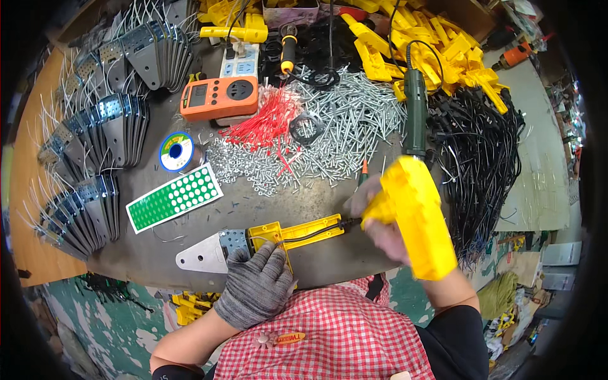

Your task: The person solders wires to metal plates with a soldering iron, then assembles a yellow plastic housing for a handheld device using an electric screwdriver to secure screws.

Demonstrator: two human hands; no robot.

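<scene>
In my gloved left hand (256, 286), bent fingers press on the near side of an open yellow plastic half-shell (315, 230) lying on the bench. From its left end juts a grey metal plate (201, 254) with holes and a perforated bracket (235, 242). A black cord (304, 238) runs along the shell's handle channel and out at the right. My right hand (387, 239), smeared by motion and partly covered, grips a second yellow plastic shell (423, 215) raised above the bench's right side. That shell hides some of its fingers.
Screws (354, 114), red-sleeved wires (266, 120) and an orange meter (218, 98) lie beyond my hands. A green electric screwdriver (415, 114) hangs at right beside black cords (478, 171). Metal plates (120, 133) stand left near a solder reel (176, 152) and green sticker sheet (152, 210).
</scene>
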